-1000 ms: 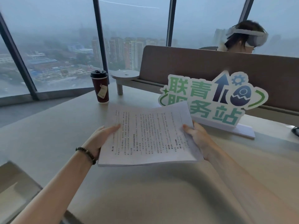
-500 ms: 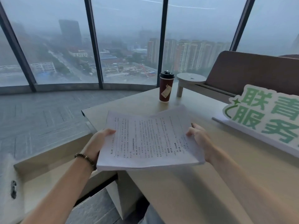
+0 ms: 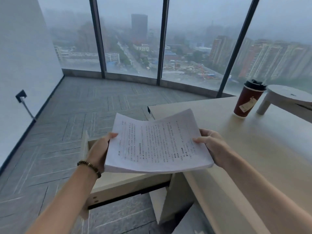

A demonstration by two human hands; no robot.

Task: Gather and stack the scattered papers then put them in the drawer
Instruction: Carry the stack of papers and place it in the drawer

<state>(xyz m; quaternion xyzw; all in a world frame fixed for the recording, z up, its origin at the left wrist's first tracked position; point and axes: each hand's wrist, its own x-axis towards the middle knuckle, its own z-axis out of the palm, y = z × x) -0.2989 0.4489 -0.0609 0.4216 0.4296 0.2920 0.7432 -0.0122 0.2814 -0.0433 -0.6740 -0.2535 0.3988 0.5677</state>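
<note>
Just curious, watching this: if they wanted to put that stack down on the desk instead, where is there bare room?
The desk is bare between the paper stack and the coffee cup, and along the near edge by the right arm. The far right corner is crowded by the cup and a small round stand.

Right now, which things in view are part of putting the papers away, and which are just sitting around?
Part of the job:
- stack of papers, held at its sides by the left hand and right hand
- open drawer below the stack

Just sitting around:
- coffee cup standing on the desk
- small round stand beside the cup
- wall socket
</note>
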